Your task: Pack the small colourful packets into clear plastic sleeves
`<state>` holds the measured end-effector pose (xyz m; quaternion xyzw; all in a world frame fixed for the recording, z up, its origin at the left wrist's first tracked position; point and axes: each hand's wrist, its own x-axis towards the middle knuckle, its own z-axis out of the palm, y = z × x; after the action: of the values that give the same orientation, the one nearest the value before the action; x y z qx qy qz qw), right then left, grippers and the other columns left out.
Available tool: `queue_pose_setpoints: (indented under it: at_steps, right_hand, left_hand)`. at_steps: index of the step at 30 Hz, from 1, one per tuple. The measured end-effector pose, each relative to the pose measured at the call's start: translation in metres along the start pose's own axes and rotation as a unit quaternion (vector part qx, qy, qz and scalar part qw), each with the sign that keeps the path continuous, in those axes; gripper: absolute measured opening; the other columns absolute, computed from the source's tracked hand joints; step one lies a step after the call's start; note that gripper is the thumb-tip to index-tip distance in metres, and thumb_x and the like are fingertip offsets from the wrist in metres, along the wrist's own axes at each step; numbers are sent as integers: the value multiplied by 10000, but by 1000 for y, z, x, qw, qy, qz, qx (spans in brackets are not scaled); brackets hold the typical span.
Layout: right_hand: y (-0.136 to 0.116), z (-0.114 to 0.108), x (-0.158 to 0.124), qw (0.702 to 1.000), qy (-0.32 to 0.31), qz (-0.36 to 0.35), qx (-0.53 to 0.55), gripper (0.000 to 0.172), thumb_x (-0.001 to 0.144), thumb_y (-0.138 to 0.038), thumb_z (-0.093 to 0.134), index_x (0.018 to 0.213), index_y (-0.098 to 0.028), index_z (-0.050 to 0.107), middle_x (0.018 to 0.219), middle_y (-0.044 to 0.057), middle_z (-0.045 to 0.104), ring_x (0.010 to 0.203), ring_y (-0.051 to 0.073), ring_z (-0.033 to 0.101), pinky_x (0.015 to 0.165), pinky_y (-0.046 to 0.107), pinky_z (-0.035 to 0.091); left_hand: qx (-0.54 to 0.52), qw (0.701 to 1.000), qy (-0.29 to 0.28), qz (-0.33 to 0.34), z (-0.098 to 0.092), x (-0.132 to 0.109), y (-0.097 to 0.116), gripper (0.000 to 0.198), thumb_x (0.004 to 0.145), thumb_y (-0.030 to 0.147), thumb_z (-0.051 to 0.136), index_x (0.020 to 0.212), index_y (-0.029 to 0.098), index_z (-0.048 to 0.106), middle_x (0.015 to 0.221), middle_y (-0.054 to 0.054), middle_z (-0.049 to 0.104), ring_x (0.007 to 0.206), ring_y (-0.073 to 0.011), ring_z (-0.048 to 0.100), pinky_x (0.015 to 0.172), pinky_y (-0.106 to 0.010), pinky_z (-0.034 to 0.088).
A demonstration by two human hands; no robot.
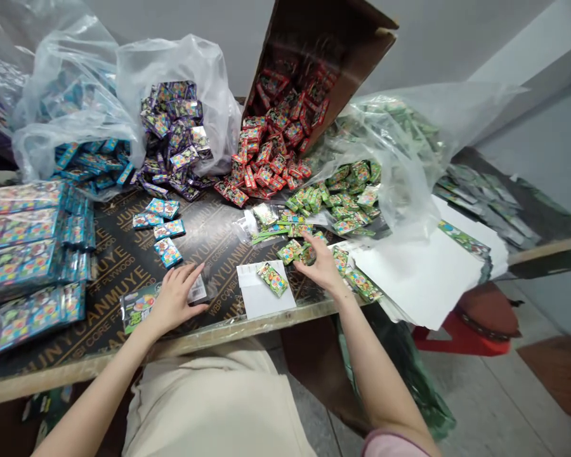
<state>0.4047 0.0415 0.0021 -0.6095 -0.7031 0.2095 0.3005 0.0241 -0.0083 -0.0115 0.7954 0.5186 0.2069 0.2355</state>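
Observation:
My left hand (176,299) rests fingers apart on a black-and-green packet (139,308) near the table's front edge; its palm and wrist hide part of the packet. My right hand (322,265) is over a few small green packets (290,252), thumb and forefinger apart, with nothing plainly gripped between them. Between my hands, one green packet (273,279) lies slanted on a small white card (265,302). Beyond my left fingers lie several small blue packets (168,252). A clear sleeve (247,226) with small packets on it lies beyond the card.
Along the back are plastic bags of blue packets (92,162) and purple packets (174,136), a tipped carton (356,70) spilling red packets (266,162), and a bag of green packets (352,190). Stacked packs (19,266) stand left; white sheets (409,273) overhang the edge right.

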Motion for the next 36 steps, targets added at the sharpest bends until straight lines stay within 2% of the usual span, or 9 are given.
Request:
queue_pose_setpoints:
  at_steps: [3, 8, 11, 14, 19, 22, 27, 31, 36]
  right_hand:
    - [-53, 14, -3, 955, -103, -10, 280, 675, 733, -510, 625, 1337, -287, 422, 1383, 104, 495, 1181, 282, 552, 945, 456, 461]
    - [-126, 78, -14, 808, -378, -36, 451, 574, 771, -601, 547, 1215, -237, 551, 1205, 104, 636, 1122, 278, 600, 910, 457, 492]
    - [-140, 106, -18, 885, -313, -79, 335, 491, 875, -519, 447, 1295, -274, 515, 1344, 79, 553, 1271, 264, 492, 1037, 477, 398]
    - [-145, 120, -24, 982, -90, -96, 138, 530, 902, -457, 453, 1410, -322, 384, 1468, 82, 412, 1381, 289, 341, 1117, 546, 251]
    - [-163, 138, -39, 978, -41, -203, 34, 838, 751, -446, 673, 1468, -348, 251, 1475, 111, 370, 1329, 368, 383, 1065, 569, 299]
    - [-166, 141, -37, 973, -52, -220, 47, 782, 757, -366, 649, 1451, -341, 287, 1378, 103, 472, 1265, 337, 458, 1033, 528, 357]
    - [-137, 131, -16, 980, -22, -195, 36, 757, 748, -345, 669, 1423, -298, 330, 1298, 104, 540, 1207, 318, 495, 1013, 497, 381]
    - [-116, 131, -7, 976, -78, -201, -28, 728, 752, -351, 680, 1408, -256, 377, 1314, 137, 534, 1215, 342, 492, 994, 511, 364]
    - [-118, 128, -7, 955, -176, -239, 16, 746, 756, -385, 700, 1417, -252, 380, 1358, 134, 523, 1259, 329, 477, 1031, 523, 361]
  left_hand:
    - [-209, 975, 24, -78, -1, 6, 34, 702, 691, 423, 753, 1312, 211, 504, 1352, -136, 533, 1241, -307, 497, 1062, -516, 369]
    - [-592, 760, -49, -264, 1, 6, 62, 716, 567, 314, 853, 1205, 172, 558, 1102, -120, 663, 811, -210, 689, 662, -352, 586]
    - [-634, 701, -26, -325, -5, -6, 50, 621, 490, 241, 890, 1053, 143, 647, 945, -80, 705, 702, -178, 690, 605, -304, 581]
    - [-633, 666, 82, -387, -8, -17, 34, 438, 469, 250, 891, 821, 109, 673, 716, -38, 699, 588, -135, 657, 592, -260, 557]
    - [-673, 607, 181, -382, -1, -20, 32, 378, 485, 257, 874, 749, 129, 636, 710, -25, 698, 597, -128, 651, 621, -256, 538]
    - [-637, 671, 152, -347, -2, -21, 34, 375, 575, 363, 834, 802, 136, 639, 744, -43, 696, 635, -152, 653, 657, -294, 538]
    - [-186, 966, 109, -140, -23, -28, 0, 763, 575, 419, 835, 1254, 196, 569, 1333, -146, 550, 1295, -350, 435, 1098, -541, 284]
    - [85, 993, -27, -73, -31, -31, -33, 1083, 531, 358, 839, 1464, 203, 311, 1300, -159, 535, 1244, -369, 448, 1104, -610, 167]
    - [94, 995, 1, -41, -31, -35, -38, 1096, 627, 319, 729, 1517, 192, 103, 1227, -121, 548, 1155, -312, 499, 1089, -539, 252]
